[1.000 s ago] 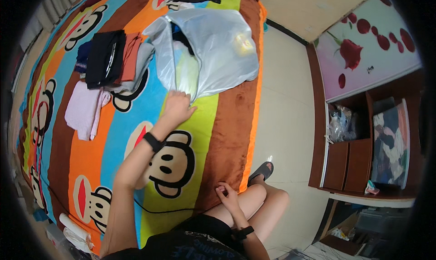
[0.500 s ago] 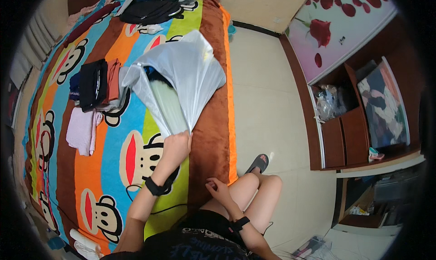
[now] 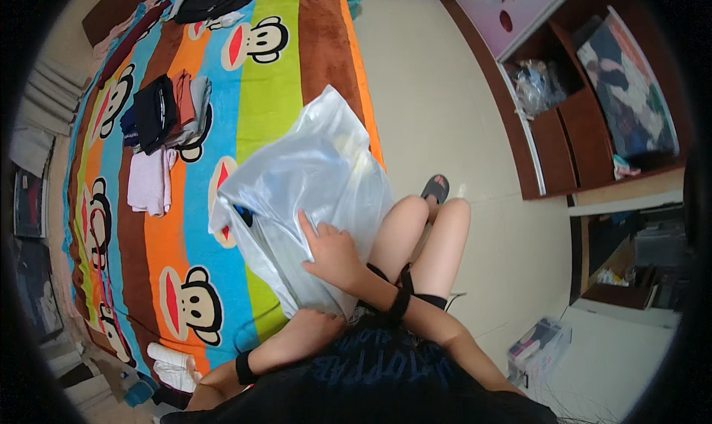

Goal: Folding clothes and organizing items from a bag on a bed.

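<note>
A translucent whitish plastic bag (image 3: 326,172) lies over the bed's edge and close against my lap. Its contents show only dimly, with something dark and blue at the opening on the left side. My left hand (image 3: 317,322) is closed on the near end of the bag, its fingers partly hidden by the plastic. Resting on top of the bag, my right hand (image 3: 331,257) has its index finger stretched out and the thumb apart.
Folded dark, rust and grey clothes (image 3: 167,113) and a pale pink folded cloth (image 3: 150,183) lie on the monkey-print blanket (image 3: 259,113). A dark garment (image 3: 219,0) is farther up. Wooden cabinets (image 3: 586,142) stand at right; a clear storage box (image 3: 540,346) sits on the floor.
My left hand has pulled the bag down the bed toward my body. My right hand has come up from beside my lap onto the bag. The view has shifted too.
</note>
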Motion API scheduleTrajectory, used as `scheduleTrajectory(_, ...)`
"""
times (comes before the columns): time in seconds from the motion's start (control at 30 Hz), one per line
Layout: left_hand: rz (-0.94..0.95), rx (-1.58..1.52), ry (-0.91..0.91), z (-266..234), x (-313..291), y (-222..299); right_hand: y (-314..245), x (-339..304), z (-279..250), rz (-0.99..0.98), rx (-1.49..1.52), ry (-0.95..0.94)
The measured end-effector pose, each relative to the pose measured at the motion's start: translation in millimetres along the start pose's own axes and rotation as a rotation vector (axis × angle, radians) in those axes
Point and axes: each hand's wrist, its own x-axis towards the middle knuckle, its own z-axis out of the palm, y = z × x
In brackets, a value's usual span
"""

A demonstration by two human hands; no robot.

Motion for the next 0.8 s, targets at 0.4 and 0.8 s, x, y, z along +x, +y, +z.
scheduleTrajectory(0.4, 0.103, -0.628, 0.194, -34.8, 105.5, -90.0, 50.7, 12.1, -160.2, -0.002, 0.585, 0.519)
scheduleTrajectory(0.8, 0.216, -0.236, 1.253, -87.3, 193.1, -108.7, 73.2, -14.6, -180.9, 0.048, 1.087, 0.469)
